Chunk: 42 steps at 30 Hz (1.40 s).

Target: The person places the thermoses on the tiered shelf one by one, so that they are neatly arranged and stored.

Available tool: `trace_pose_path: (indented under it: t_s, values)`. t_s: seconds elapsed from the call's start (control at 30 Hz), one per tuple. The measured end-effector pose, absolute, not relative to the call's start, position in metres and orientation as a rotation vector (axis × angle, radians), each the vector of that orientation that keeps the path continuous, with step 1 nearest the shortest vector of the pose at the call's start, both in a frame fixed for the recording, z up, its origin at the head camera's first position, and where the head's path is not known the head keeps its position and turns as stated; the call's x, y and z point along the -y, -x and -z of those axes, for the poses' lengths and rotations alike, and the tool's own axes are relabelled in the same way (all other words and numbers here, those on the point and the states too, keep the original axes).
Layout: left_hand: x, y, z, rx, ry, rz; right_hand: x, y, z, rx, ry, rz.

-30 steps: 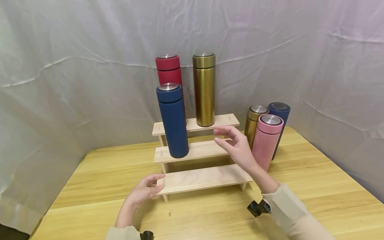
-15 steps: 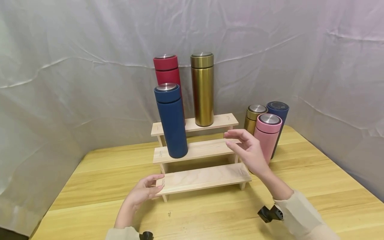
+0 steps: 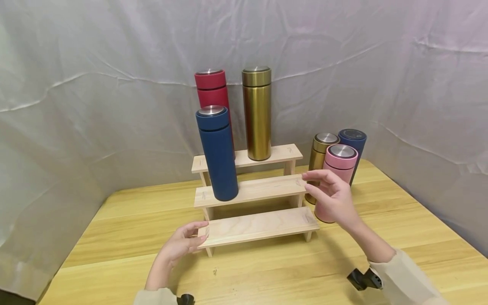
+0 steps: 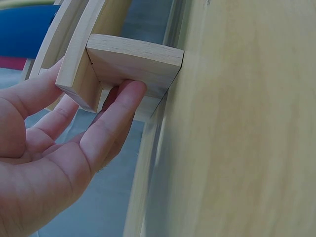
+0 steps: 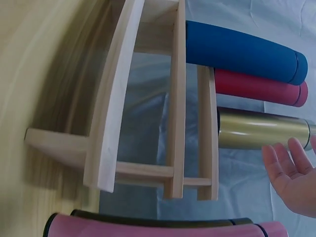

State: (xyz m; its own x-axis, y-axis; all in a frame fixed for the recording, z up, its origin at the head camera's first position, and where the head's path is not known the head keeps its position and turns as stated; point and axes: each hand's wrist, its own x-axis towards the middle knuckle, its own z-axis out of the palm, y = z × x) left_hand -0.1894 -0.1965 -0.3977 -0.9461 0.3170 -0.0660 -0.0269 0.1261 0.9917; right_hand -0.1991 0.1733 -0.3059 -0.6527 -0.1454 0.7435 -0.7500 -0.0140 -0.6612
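My left hand pinches the left end of the lowest step on a three-step wooden display stand. In the left wrist view, its fingers reach under the board and press against the side support. A blue thermos bottle stands upright on the middle step at the left. On the top step are a red thermos bottle, partly hidden behind the blue one, and a gold thermos bottle. My right hand, empty with fingers loosely bent, hovers near the middle step's right end, in front of a pink thermos bottle.
Right of the stand, a second gold bottle and a dark blue bottle stand close behind the pink one on the wooden table. Grey cloth hangs behind and along both sides.
My right hand has moved right and slightly down, away from the middle step toward the pink bottle. My left hand keeps its hold on the stand. The bottles stay put.
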Motion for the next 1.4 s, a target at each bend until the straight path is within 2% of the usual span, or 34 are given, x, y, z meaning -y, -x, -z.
trace_pose_path:
  t_s: [0.73, 0.97, 1.07, 1.3, 1.33, 1.4]
  values:
    - [0.197, 0.19, 0.397, -2.124, -0.279, -1.91, -0.217, 0.189, 0.332, 1.959, -0.738, -1.554]
    - [0.198, 0.19, 0.397, -2.133, -0.289, -1.906, -0.232, 0.189, 0.326, 1.925, -0.684, -1.499]
    - [0.198, 0.189, 0.397, -2.135, -0.288, -1.905, -0.239, 0.195, 0.325, 1.909, -0.651, -1.448]
    - [0.198, 0.189, 0.397, -2.141, -0.291, -1.895, -0.28, 0.238, 0.366, 1.789, -0.697, -1.533]
    - [0.198, 0.19, 0.398, -2.144, -0.286, -1.893, -0.278, 0.235, 0.363, 1.812, -0.638, -1.517]
    - [0.198, 0.191, 0.398, -2.149, -0.274, -1.892, -0.296, 0.254, 0.383, 1.842, -0.584, -1.462]
